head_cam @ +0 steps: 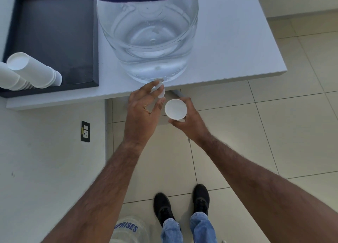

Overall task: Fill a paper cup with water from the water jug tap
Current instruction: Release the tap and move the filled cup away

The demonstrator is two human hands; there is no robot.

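A clear water jug (148, 36) with a blue top stands on the white table (237, 41), close to its front edge. Its white tap (160, 88) sticks out over that edge. My left hand (142, 113) reaches up to the tap, fingertips on its lever, fingers partly spread. My right hand (190, 120) holds an upright white paper cup (175, 109) just below and to the right of the tap, off the table. The cup looks empty inside, and no stream of water is visible.
A dark tray (54, 32) on the table's left holds two stacks of white paper cups (31, 72) lying on their sides. A wall socket (85, 131) sits below the table. Another jug (128, 230) stands on the tiled floor by my shoes.
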